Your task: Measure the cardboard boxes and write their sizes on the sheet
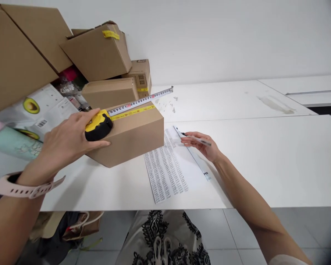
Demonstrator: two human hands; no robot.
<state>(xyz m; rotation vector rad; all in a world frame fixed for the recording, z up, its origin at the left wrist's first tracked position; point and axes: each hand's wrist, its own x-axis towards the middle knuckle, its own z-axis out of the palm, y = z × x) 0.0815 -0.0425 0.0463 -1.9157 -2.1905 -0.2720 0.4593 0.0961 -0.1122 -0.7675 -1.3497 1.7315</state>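
Note:
My left hand is closed round a yellow and black tape measure. Its blade is pulled out along the top of a cardboard box and sticks out past the far right end. Yellow tape runs along the top of that box, beside the blade. In my right hand a pen lies between the fingers, above the right edge of a paper sheet. Rows of small handwritten or printed marks cover the sheet's left part. The box stands against the sheet's upper left side and may cover some of it.
Several cardboard boxes are piled at the back left against the white wall. A white box with avocado pictures and a mint-green roll-shaped thing lie at the left. Bags stand on the floor below the white table.

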